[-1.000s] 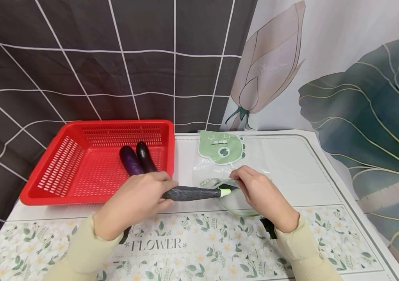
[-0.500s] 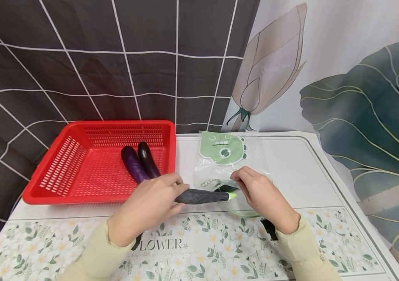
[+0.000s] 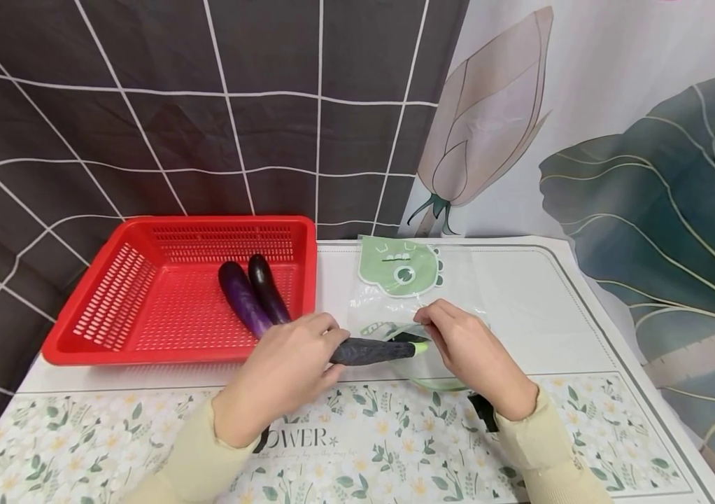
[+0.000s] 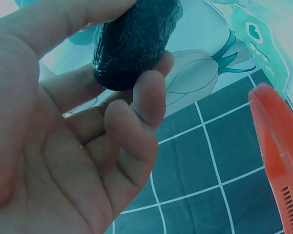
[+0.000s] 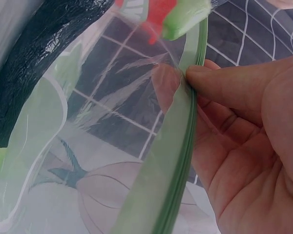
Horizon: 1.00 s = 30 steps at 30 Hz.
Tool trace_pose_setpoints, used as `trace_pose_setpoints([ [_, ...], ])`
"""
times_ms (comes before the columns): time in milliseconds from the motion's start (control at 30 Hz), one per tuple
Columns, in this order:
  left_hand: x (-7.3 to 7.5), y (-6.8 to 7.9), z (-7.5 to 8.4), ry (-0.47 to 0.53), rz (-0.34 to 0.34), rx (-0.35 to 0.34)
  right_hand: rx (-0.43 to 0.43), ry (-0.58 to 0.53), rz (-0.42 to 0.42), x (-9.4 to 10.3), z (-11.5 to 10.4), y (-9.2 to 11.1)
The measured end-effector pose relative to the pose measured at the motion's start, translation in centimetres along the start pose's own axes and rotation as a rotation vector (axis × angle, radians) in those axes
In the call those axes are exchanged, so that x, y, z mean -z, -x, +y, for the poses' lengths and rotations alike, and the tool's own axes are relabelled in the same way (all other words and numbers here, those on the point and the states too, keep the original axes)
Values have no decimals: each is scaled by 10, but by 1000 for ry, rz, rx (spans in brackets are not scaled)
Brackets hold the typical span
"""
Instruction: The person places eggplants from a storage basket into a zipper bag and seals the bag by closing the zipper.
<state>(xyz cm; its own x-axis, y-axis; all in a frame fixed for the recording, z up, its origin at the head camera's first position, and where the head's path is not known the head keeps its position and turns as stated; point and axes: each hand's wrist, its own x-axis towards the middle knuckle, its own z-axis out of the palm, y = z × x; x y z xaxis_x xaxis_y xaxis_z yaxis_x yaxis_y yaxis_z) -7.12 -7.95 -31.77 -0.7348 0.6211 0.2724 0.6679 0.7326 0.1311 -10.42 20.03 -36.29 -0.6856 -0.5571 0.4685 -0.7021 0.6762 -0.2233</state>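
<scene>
My left hand (image 3: 288, 371) grips a dark, wrinkled cucumber (image 3: 373, 352) by one end, thumb and fingers around it in the left wrist view. Its light-green tip (image 5: 188, 19) is at the mouth of a clear zip bag (image 3: 398, 266) printed with a green cartoon animal. Between thumb and fingers, my right hand (image 3: 467, 353) pinches the bag's green zip edge (image 5: 178, 146), and the mouth gapes. Inside the bag, the right wrist view shows another dark cucumber (image 5: 34, 68); the head view shows only part of it.
A red perforated basket (image 3: 175, 308) stands at the left with a purple eggplant (image 3: 241, 297) and a darker eggplant (image 3: 266, 287), their lower ends behind my left hand. A floral mat (image 3: 357, 448) covers the table's front. Dark grid cloth and a flower-print curtain hang behind.
My left hand has moved right with the cucumber, bringing its green tip further across the bag's mouth. My right hand keeps its pinch in nearly the same place.
</scene>
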Motion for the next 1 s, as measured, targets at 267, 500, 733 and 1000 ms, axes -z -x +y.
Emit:
trace_pose_setpoints([
  [267,-7,-4,8,-20,6,6,-6,-5,-7,0,0,0],
  [500,-13,-6,14,-35,29,8,-1,1,-1,-1,0,1],
  [733,-21,-8,17,-52,80,11,-4,0,-13,-2,-1,0],
  [1000,-27,-11,22,-62,123,12,-3,1,-19,-2,-1,-1],
])
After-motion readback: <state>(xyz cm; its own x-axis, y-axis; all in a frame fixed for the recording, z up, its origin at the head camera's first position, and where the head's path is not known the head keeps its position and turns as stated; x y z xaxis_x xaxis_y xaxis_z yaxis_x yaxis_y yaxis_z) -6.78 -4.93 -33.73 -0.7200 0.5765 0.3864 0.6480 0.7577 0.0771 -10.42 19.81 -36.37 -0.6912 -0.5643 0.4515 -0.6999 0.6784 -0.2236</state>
